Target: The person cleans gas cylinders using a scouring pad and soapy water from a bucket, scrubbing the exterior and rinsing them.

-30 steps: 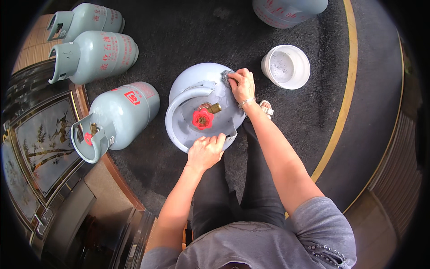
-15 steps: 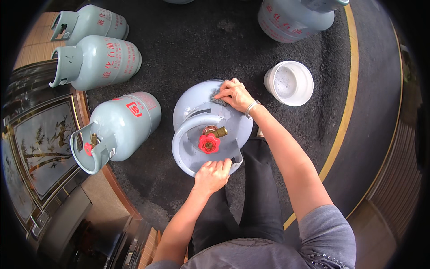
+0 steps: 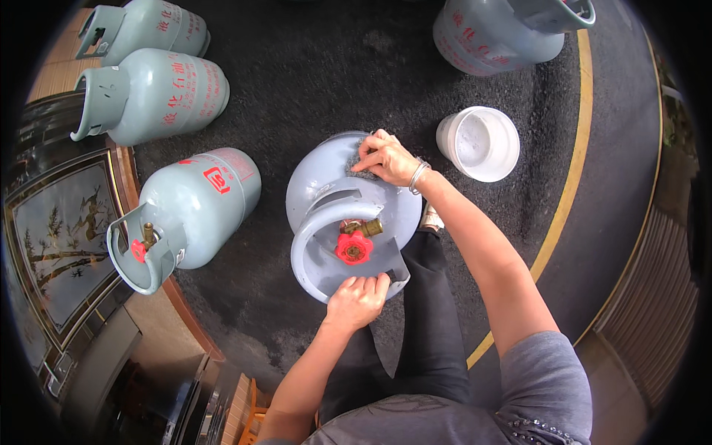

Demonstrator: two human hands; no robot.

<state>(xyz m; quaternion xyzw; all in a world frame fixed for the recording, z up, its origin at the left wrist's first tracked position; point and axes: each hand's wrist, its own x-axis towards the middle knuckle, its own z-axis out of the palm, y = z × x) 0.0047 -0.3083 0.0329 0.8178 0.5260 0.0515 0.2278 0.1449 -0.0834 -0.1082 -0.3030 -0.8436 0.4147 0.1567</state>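
A pale blue-grey gas cylinder (image 3: 311, 174) stands in front of me, its collar leaning toward my body. Inside the collar sits a brass valve with a red handwheel (image 3: 354, 248). My left hand (image 3: 357, 302) is wrapped round the near rim of the collar. On the cylinder's far shoulder, my right hand (image 3: 387, 157) presses a grey scouring pad (image 3: 361, 165) of wiry mesh against the wet-looking surface. The fingers are bunched over the pad and cover part of it. Bracelets circle my right wrist.
A white bucket (image 3: 486, 144) with liquid inside stands right of the cylinder. Another gas cylinder (image 3: 200, 204) stands at left, with more (image 3: 167, 96) behind it and one (image 3: 486, 37) at the far right. A yellow line (image 3: 571, 178) crosses the dark pavement. A framed panel (image 3: 63, 248) lines the left.
The cylinder's collar has tipped slightly nearer to me, with my left hand still on it. My right hand and the pad have shifted only a little on the shoulder.
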